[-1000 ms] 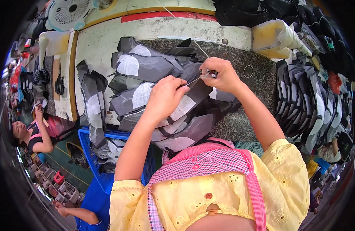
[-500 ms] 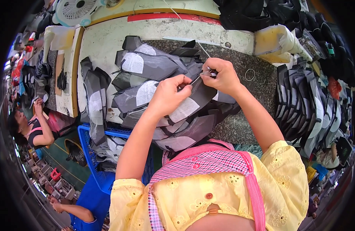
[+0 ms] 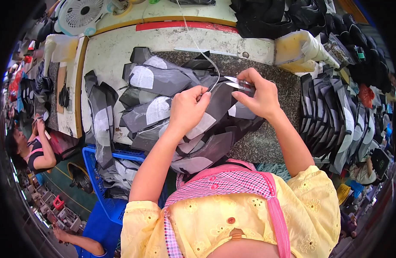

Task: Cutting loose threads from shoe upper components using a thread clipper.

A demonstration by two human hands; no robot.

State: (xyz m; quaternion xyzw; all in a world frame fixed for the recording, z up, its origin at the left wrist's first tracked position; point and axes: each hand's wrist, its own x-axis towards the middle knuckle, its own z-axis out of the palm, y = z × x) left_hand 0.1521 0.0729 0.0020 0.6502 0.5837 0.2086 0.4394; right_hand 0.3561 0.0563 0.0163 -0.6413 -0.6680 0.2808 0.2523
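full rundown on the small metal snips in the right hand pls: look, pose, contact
The small metal thread snips look like shiny silver steel, with slim pointed blades. They lie almost level, tips aimed toward the left hand, above the grey and white fabric pieces. The right hand pinches them between thumb and fingers, which hide the rear part. A thin white thread runs down to a spot just left of the tips; whether the blades are closed on it is unclear.

Grey-and-white fabric pieces (image 3: 163, 81), speckled grey table (image 3: 266, 142), blue crate (image 3: 99, 202), pink-checked apron (image 3: 223, 185).
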